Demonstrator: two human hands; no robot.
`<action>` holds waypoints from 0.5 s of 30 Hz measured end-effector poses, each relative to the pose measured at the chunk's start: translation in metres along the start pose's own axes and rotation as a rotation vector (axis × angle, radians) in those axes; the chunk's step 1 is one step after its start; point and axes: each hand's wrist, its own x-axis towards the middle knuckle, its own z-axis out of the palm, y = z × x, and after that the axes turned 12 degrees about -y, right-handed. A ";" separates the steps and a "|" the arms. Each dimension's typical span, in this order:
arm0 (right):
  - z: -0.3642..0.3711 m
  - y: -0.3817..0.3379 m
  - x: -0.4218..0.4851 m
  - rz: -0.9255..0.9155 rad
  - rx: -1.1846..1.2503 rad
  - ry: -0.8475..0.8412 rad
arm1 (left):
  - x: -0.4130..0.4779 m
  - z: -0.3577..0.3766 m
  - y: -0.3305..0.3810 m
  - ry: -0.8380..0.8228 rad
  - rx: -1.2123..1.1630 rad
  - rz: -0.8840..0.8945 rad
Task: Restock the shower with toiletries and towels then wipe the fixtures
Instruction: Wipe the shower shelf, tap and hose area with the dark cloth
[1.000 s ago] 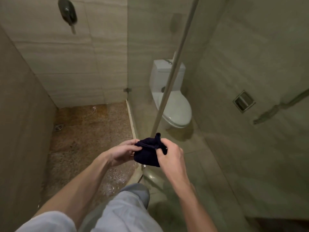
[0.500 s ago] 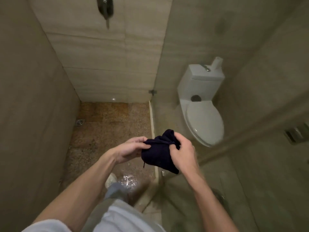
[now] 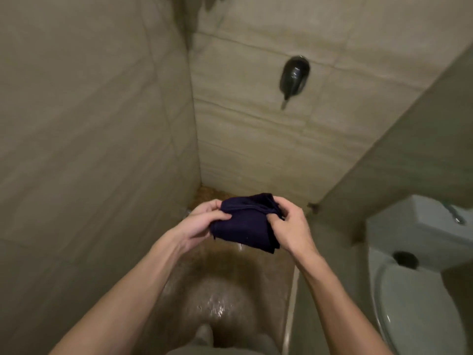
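A folded dark navy cloth (image 3: 247, 222) is held up in front of me over the wet shower floor. My left hand (image 3: 204, 221) pinches its left edge with thumb on top. My right hand (image 3: 288, 228) grips its right edge, fingers curled into the folds. A dark metal shower valve handle (image 3: 293, 75) is mounted on the tiled back wall, well above and slightly right of the cloth. Both forearms reach in from the bottom of the view.
Beige tiled walls close in on the left (image 3: 89, 149) and behind. The brown pebbled shower floor (image 3: 230, 290) is wet and shiny. A raised curb (image 3: 290, 316) and glass partition separate the shower from a white toilet (image 3: 414, 290) at right.
The view has turned left and tilted up into the shower stall; the toilet slid to the right edge. Both hands kept hold of the cloth and raised it toward the back wall.
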 end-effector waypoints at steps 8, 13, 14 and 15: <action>-0.025 -0.074 0.127 0.036 0.680 -0.170 | 0.061 -0.008 0.165 0.198 0.495 0.197; -0.042 -0.107 0.204 0.112 0.567 -0.250 | 0.096 0.004 0.226 0.395 0.691 0.290; -0.046 -0.116 0.212 0.121 0.462 -0.235 | 0.102 0.005 0.235 0.431 0.716 0.308; -0.048 -0.125 0.220 0.110 0.402 -0.227 | 0.107 0.005 0.243 0.460 0.749 0.320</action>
